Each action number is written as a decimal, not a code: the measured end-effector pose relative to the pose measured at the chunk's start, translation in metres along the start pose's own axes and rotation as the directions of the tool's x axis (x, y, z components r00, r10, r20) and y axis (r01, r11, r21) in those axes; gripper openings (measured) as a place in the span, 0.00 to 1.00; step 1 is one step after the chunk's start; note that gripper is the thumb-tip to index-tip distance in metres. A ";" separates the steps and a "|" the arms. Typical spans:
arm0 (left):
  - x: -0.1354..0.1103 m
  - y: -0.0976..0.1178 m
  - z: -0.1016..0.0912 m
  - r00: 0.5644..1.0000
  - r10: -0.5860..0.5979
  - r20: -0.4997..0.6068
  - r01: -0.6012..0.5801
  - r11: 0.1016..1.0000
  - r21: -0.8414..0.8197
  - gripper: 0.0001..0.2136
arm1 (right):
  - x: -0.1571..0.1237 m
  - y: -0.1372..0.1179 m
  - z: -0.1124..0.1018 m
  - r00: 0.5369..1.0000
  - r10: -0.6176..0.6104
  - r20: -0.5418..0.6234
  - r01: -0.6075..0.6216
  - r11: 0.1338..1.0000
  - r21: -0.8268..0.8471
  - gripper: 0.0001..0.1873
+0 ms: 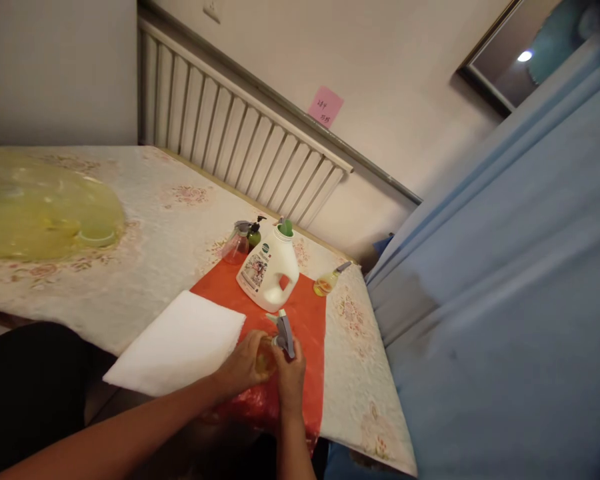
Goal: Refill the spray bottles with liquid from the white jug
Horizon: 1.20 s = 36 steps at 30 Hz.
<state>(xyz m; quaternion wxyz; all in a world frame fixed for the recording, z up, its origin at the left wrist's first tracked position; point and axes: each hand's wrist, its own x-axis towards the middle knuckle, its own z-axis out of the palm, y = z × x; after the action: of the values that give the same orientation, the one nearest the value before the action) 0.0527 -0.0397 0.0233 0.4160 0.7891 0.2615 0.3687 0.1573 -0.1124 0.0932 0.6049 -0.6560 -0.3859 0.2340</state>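
Observation:
Both my hands are on a spray bottle (265, 361) with amber liquid and a grey trigger head, held over a red sheet (311, 315) near the table's front edge. My left hand (244, 362) wraps round the bottle's body. At the neck, just under the trigger, my right hand (292, 375) has its fingers closed on the sprayer. Beyond them stands a white detergent jug (274, 270), upright, with something green in its mouth. A second spray bottle (325, 285) with yellowish liquid is to its right. White folded sheeting (180, 343) lies left of my hands.
Behind the jug are a pinkish spray bottle (236, 245) and a green pump bottle (254, 236). A yellow plastic bag (50, 213) lies on the flowered tablecloth (150, 213) at left. A radiator (230, 127) lines the wall; a blue curtain (500, 267) hangs at right.

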 end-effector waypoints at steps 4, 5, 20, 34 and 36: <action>-0.003 -0.007 0.003 0.997 -0.065 0.044 0.065 0.998 -0.012 0.36 | -0.004 0.000 0.000 1.000 0.004 -0.008 -0.004 1.000 0.016 0.16; -0.002 -0.009 0.003 0.996 -0.071 0.049 0.072 0.997 -0.023 0.39 | -0.004 0.001 0.000 1.000 0.008 -0.007 -0.008 1.000 0.022 0.17; 0.022 0.027 -0.026 0.981 0.041 0.190 -0.014 0.989 -0.144 0.24 | -0.004 0.006 0.006 0.996 -0.052 -0.075 0.051 0.998 -0.023 0.12; 0.021 0.021 -0.021 0.987 0.039 0.157 -0.029 0.998 -0.063 0.14 | -0.003 0.022 0.020 0.952 -0.134 -0.274 0.079 0.976 -0.202 0.12; 0.021 0.021 -0.021 0.988 0.045 0.150 -0.033 0.996 -0.081 0.15 | -0.002 0.025 0.022 0.945 -0.137 -0.298 0.077 0.976 -0.206 0.12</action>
<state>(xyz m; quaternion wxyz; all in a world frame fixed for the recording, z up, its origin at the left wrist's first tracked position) 0.0503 -0.0256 0.0565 0.4581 0.8029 0.1990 0.3254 0.1443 -0.0996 0.0652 0.6040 -0.7177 -0.3419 0.0565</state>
